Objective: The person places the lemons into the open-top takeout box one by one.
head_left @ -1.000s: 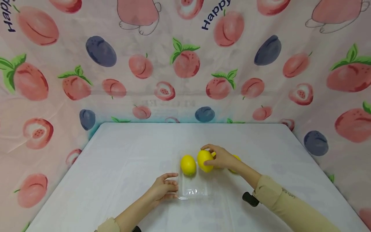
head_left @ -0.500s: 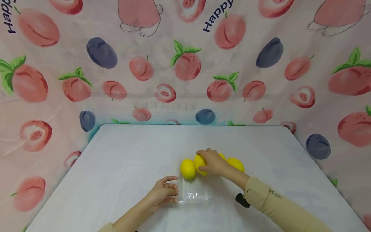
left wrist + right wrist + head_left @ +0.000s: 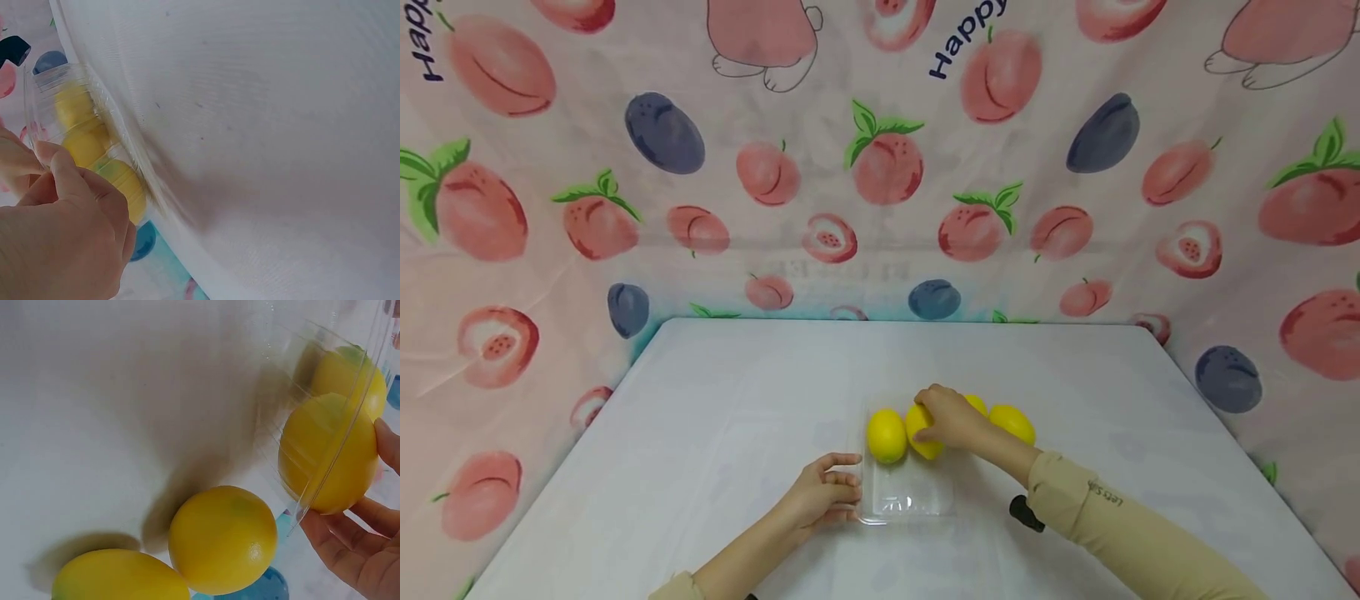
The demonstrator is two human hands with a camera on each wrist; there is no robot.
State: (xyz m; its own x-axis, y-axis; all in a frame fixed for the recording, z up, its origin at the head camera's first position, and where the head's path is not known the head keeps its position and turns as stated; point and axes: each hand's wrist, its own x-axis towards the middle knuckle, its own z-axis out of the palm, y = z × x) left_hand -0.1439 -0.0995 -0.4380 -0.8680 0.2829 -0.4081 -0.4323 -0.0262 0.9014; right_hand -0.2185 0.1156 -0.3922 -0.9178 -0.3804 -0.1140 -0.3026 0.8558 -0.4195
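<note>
A clear plastic box [image 3: 901, 500] stands on the table, with one lemon [image 3: 887, 437] in its far left corner. At its left edge my left hand [image 3: 818, 496] grips the rim, thumb and fingers bent together in the left wrist view. My right hand [image 3: 953, 421] holds a second lemon [image 3: 325, 456] inside the box's far right part, beside the first. Fingers hide part of this lemon [image 3: 922, 435] in the head view. Outside the box, to the right, lie two more lemons, a round-looking one [image 3: 222, 540] and another one [image 3: 1011, 425].
A white cloth covers the table [image 3: 760, 383]. Behind it hangs a fruit-print curtain [image 3: 820, 167]. A black wrist device [image 3: 1027, 513] sits under the right sleeve [image 3: 1105, 508].
My right hand has brought its lemon left and down into the box, next to the first lemon. More of the outside lemons shows now. My left hand stays at the box's edge.
</note>
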